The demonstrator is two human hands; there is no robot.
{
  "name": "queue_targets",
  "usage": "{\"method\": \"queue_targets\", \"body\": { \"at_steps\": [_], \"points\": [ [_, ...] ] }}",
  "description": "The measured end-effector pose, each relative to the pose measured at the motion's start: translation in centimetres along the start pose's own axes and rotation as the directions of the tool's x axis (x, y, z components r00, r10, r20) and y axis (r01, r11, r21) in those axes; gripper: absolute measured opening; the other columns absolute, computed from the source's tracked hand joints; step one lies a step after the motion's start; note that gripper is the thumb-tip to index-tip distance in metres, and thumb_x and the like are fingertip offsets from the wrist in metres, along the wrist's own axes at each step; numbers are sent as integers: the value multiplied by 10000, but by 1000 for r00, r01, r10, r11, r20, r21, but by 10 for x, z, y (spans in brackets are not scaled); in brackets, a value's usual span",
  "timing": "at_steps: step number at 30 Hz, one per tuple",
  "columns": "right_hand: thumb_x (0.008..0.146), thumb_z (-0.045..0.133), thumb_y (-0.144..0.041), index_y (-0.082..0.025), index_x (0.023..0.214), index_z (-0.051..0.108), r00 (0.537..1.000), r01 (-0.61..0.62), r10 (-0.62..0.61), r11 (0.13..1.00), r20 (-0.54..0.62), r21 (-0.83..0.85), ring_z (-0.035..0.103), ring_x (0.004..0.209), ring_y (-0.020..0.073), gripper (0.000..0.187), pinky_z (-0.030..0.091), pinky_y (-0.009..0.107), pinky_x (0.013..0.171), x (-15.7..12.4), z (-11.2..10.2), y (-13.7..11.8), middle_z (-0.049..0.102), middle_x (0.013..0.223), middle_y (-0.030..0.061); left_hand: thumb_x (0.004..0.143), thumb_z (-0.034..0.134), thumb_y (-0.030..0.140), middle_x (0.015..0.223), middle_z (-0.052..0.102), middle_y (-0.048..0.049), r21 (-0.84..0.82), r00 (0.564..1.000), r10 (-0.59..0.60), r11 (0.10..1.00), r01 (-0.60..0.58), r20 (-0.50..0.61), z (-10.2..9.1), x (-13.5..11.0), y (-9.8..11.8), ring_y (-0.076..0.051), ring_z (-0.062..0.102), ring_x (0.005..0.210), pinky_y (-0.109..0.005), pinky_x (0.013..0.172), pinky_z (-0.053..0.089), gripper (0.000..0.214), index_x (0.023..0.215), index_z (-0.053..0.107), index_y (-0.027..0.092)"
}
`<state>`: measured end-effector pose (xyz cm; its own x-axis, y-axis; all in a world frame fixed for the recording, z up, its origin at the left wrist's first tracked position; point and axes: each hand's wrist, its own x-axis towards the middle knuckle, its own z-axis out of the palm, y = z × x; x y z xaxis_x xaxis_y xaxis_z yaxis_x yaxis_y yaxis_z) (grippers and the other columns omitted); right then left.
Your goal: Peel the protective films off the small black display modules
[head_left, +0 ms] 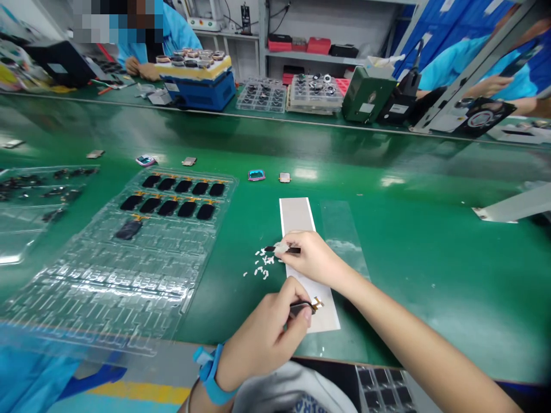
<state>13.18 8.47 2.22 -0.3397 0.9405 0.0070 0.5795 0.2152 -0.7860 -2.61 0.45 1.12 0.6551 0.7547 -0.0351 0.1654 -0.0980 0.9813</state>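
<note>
Near the front edge of the green worktop (408,275), the left hand (262,338) was closed around a small dark panel (300,308), pinched between thumb and fingers, with its gold flex tail (317,304) sticking out to the right. A blue wrist strap (210,376) circled that wrist. Just above, the right hand (312,259) gripped a narrow black strip (293,250) in its fingertips, with a bit of white film (280,248) at the strip's end. Both hands were over a long grey liner strip (297,215) with white edges, lying lengthwise across the worktop. Small white scraps (261,265) lay scattered just left of it, and a clear film sheet (344,238) lay just right of it.

Further left, a clear plastic blister tray (107,287) held rows of dark panels (181,198) with gold tabs. Past its top corner, loose parts lay on the worktop, among them a pink-and-blue frame (256,175) and a small metallic piece (284,177). A second clear tray (43,195) of dark parts sat at the left edge of view. Along the far edge stood a blue machine (198,92), stacked trays of round parts (315,94) and a green instrument box (368,94). Beyond them sat a co-worker in a blue smock (176,37), hands (138,67) on the far bench.
</note>
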Motion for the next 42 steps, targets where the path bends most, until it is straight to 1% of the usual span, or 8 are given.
{"method": "queue_targets", "body": {
  "at_steps": [4, 9, 13, 16, 24, 29, 34, 42],
  "points": [
    [741, 578, 25, -168, 753, 677, 999, -23, 20, 994, 37, 104, 575, 683, 116, 218, 391, 233, 639, -4, 2, 1, 676, 776, -4, 1011, 427, 226, 789, 623, -1, -57, 999, 30, 998, -32, -35, 0, 1, 1, -142, 599, 712, -250, 649, 419, 64, 971, 474, 213],
    [849, 623, -261, -148, 797, 677, 995, -104, 96, 947, 40, 303, 551, 580, 100, 135, 414, 220, 554, -26, -11, -3, 648, 681, -4, 1037, 429, 338, 701, 506, 53, -263, 976, 12, 962, -70, -218, 2, 2, -2, -98, 479, 632, -212, 612, 388, 114, 1012, 462, 232],
    [769, 745, -394, -144, 738, 665, 971, -232, 138, 734, 194, 639, 522, 529, 82, 264, 389, 213, 522, -48, -15, -5, 633, 630, -6, 1041, 418, 390, 662, 479, 68, -410, 955, -75, 911, -51, -286, 5, 5, -5, -80, 412, 564, -187, 523, 325, 162, 983, 391, 241],
    [778, 755, -447, -142, 748, 681, 958, -285, 160, 639, 239, 714, 555, 562, 106, 315, 402, 240, 566, -59, -13, -2, 655, 621, 19, 1033, 442, 395, 675, 493, 63, -382, 952, -78, 923, -43, -296, 8, 7, -4, -68, 402, 546, -182, 497, 299, 185, 959, 386, 235],
    [732, 794, -495, -141, 751, 685, 954, -297, 228, 654, 193, 696, 378, 447, 68, 370, 234, 231, 472, -64, -7, 4, 549, 501, -26, 1034, 422, 416, 719, 473, 64, -333, 946, -101, 943, -8, -308, 11, 8, -5, -89, 446, 645, -204, 599, 366, 182, 985, 386, 245],
    [741, 779, -404, -134, 706, 685, 972, -217, 221, 733, 77, 644, 155, 424, 39, 288, 96, 238, 445, -65, -8, -1, 258, 427, -124, 1038, 394, 431, 772, 475, 52, -394, 968, -120, 919, 25, -219, 7, 8, 1, -103, 441, 703, -237, 675, 378, 191, 1018, 385, 241],
    [775, 692, -365, -131, 707, 682, 976, -174, 218, 808, -11, 563, 162, 429, 49, 244, 122, 245, 445, -68, -8, -6, 235, 441, -126, 1040, 418, 393, 791, 485, 54, -402, 970, -139, 914, 48, -200, 8, 9, -2, -101, 452, 728, -245, 705, 378, 150, 1030, 368, 251],
    [781, 677, -359, -140, 701, 681, 976, -165, 214, 819, -27, 550, 180, 438, 55, 233, 139, 250, 451, -69, -9, -8, 248, 446, -119, 1047, 400, 375, 748, 474, 59, -388, 971, -118, 921, 28, -210, 11, 11, -5, -99, 434, 693, -231, 659, 367, 131, 1035, 360, 251]
  ]
}}
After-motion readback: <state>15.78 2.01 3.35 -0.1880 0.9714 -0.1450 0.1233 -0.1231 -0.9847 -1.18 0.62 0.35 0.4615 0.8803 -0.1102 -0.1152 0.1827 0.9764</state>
